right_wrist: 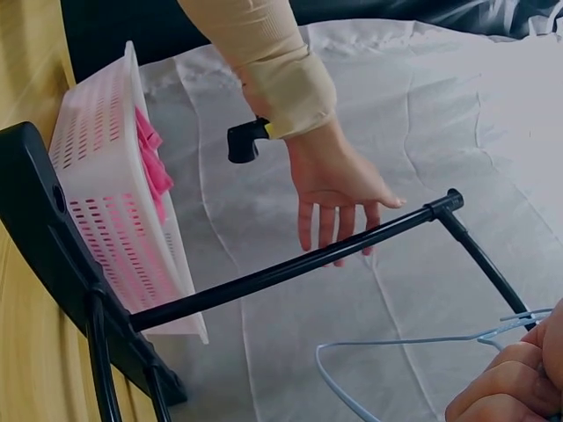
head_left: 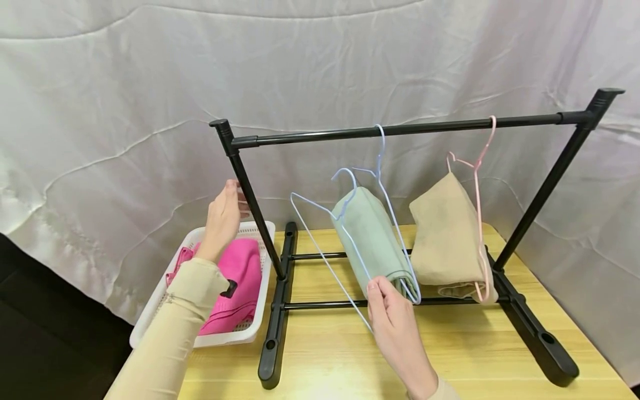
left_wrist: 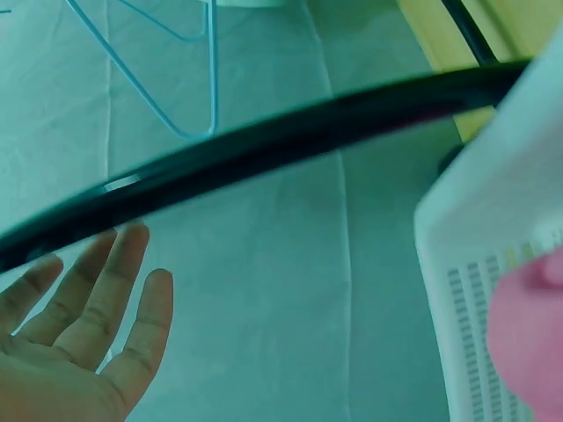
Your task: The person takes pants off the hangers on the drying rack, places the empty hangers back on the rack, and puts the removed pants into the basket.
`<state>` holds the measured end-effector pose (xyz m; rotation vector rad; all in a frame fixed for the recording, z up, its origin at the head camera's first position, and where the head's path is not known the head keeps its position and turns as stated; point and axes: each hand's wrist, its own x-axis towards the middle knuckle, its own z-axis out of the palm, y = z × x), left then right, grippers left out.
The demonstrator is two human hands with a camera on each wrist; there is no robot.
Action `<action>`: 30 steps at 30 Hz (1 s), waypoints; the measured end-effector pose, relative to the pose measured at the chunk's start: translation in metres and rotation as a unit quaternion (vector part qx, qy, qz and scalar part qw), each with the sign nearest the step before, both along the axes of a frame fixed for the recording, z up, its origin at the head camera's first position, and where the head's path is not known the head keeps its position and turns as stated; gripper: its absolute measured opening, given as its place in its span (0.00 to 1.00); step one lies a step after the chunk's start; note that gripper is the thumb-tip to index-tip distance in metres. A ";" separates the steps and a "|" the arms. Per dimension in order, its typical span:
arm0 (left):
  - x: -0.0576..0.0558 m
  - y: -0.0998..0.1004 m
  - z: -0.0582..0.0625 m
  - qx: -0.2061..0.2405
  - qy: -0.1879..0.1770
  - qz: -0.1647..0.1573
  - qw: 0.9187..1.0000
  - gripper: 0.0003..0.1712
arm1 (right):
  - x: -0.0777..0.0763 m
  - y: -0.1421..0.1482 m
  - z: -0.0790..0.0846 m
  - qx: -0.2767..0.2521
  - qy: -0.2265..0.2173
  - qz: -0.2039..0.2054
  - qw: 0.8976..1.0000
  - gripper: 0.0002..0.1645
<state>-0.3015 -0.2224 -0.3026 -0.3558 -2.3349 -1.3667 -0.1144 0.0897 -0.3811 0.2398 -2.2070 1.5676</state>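
Observation:
My right hand (head_left: 397, 328) pinches a light blue hanger (head_left: 336, 215) near its lower bar, its hook pointing up below the rail. Fingers straight and spread, my left hand (head_left: 223, 219) is beside the left upright (head_left: 250, 194) of a black rack, close above a white basket. In the left wrist view, the left fingertips (left_wrist: 132, 237) are right at the black tube and hold nothing. Behind the held hanger, a rolled pale green cloth (head_left: 367, 239) hangs on a second blue hanger (head_left: 381, 150), hooked over the rail (head_left: 320, 135).
Folded beige cloth (head_left: 442, 233) hangs on a pink hanger (head_left: 477, 194) towards the rail's right end. The white basket (head_left: 266, 289) at left holds bright pink cloth (head_left: 240, 272). Rack feet (head_left: 272, 350) stand on a wooden table (head_left: 330, 361), with a pale curtain (head_left: 150, 83) behind.

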 end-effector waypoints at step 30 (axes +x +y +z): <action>-0.023 0.039 -0.015 0.297 -0.023 -0.131 0.946 0.32 | -0.011 -0.002 0.010 0.031 0.046 -0.002 0.998 0.20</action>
